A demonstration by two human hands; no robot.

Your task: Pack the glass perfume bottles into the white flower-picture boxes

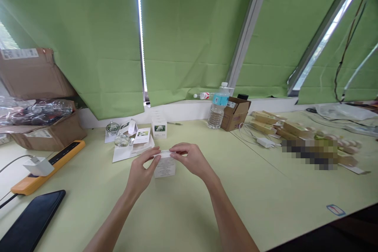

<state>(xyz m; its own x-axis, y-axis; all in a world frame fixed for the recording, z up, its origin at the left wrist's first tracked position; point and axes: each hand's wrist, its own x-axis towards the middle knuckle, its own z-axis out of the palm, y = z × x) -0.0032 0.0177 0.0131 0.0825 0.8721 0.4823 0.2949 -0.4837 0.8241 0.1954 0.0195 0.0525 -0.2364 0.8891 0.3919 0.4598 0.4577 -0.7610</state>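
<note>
Hands [167, 161] pinching white box [164, 167] top, forearms converging

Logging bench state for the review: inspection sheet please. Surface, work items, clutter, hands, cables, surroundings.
Surface: pale green table, flat, with a tape mark near the right front edge.
Work items: small white box standing on the table.
Clutter: second white box, glass bottles, leaflets, water bottle, small cardboard box, black phone, tan packs.
Hands: left hand and right hand each pinch the small white box at its top flap.
Cables: orange power strip with a white plug; white charger with a loose cable.
Surroundings: green blinds; large cardboard boxes at left.
</note>
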